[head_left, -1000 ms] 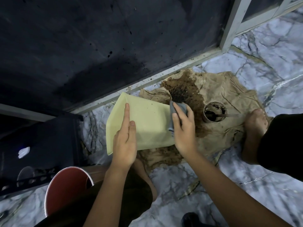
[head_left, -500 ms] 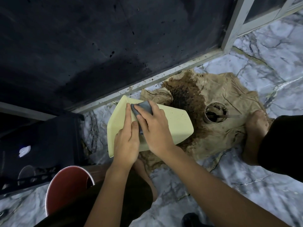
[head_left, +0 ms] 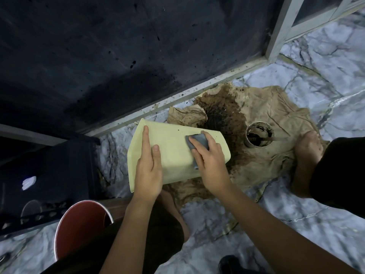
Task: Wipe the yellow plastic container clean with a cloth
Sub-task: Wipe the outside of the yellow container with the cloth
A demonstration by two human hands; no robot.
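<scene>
Fingers (head_left: 199, 155) of right hand (head_left: 211, 165) press grey cloth (head_left: 197, 141) onto yellow container (head_left: 173, 153).

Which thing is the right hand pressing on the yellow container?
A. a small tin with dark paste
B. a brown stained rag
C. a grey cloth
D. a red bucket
C: the right hand holds a grey cloth flat against the side of the yellow container, while the left hand steadies the container.
</scene>
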